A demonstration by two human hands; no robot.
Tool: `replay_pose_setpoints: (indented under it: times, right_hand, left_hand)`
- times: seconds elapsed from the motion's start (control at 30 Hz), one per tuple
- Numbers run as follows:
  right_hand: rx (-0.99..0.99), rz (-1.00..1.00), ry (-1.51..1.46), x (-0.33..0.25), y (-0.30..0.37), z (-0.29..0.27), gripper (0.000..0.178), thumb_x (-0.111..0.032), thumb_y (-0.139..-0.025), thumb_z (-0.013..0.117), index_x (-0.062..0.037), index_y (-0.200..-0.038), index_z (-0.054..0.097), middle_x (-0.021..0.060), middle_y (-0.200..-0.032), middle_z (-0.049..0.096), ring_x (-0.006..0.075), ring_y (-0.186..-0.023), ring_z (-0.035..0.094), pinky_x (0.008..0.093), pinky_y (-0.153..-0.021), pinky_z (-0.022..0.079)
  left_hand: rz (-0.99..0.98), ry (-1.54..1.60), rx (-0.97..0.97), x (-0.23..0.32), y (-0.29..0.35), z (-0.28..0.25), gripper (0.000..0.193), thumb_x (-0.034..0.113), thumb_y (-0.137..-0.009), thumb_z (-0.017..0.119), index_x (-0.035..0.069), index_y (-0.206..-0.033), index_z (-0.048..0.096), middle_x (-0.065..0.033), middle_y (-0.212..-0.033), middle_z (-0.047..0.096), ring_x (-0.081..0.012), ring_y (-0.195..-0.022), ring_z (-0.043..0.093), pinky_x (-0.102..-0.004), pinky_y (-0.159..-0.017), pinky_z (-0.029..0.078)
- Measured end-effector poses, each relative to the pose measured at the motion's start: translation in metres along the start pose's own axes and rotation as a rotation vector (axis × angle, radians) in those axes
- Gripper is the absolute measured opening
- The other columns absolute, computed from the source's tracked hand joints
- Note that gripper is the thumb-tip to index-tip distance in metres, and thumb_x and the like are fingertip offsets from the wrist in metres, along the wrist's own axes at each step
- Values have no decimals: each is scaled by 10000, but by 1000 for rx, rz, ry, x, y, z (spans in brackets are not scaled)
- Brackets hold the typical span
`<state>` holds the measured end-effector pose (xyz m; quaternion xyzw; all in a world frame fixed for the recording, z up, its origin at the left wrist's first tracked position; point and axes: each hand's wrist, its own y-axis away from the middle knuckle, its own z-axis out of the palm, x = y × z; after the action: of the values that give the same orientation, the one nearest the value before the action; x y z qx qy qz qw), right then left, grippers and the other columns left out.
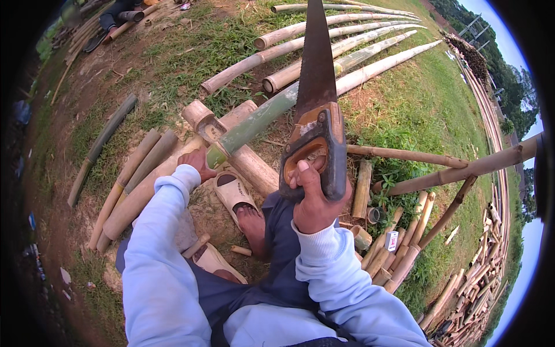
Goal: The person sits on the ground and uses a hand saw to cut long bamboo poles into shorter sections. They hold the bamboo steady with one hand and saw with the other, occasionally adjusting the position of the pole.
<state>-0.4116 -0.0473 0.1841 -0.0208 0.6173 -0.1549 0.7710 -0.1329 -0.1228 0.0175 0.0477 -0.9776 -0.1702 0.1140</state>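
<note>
My right hand (318, 202) is wrapped round the handle of a handsaw (317, 69), a worn wood-brown and black grip with a dark blade pointing up and away. The blade passes in front of a long bamboo pole (263, 118), green at its near end and paler farther off. At that near end, my left hand (198, 163) is closed on the pole, its fingers partly hidden. The pole rests on a notched bamboo support (245, 165) just beyond my feet. Whether the saw's teeth touch the pole, I cannot tell.
Several bamboo poles (347, 29) lie on the grass ahead. Thick bamboo lengths (130, 179) lie at left. Cut pieces (399, 243) and a small white-and-red box (392, 240) are at right, beside a slanting bamboo frame (462, 173). Another person's leg (115, 14) shows far left.
</note>
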Motion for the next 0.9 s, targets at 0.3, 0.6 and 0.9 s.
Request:
replay_pose_setpoints:
  times: [0.3, 0.6, 0.9]
  right_hand:
    - [21, 38, -165, 6, 0, -2, 114, -16, -930, 700, 20, -926, 592, 69, -757, 616, 137, -665, 615, 294, -638, 496]
    - [19, -45, -179, 12, -10, -17, 116, 32, -935, 662, 36, -1029, 594, 63, -827, 568, 168, -692, 597, 326, -645, 500]
    - [-72, -183, 109, 20, -19, -30, 109, 0, -958, 620, -1, -873, 552, 50, -712, 520, 158, -660, 554, 324, -658, 494]
  left_hand:
    - [-107, 92, -138, -174, 155, -40, 656, 362, -644, 875, 120, -1179, 584, -213, -1065, 723, -445, -1043, 672, -497, -936, 530]
    - [-380, -72, -69, -319, 343, 28, 779, 416, -562, 960, 125, -1166, 564, -197, -1067, 741, -422, -1070, 678, -501, -1031, 497]
    - [-543, -160, -163, -325, 373, 91, 721, 288, -625, 889, 140, -1211, 496, -134, -1144, 701, -332, -1176, 637, -502, -1163, 360]
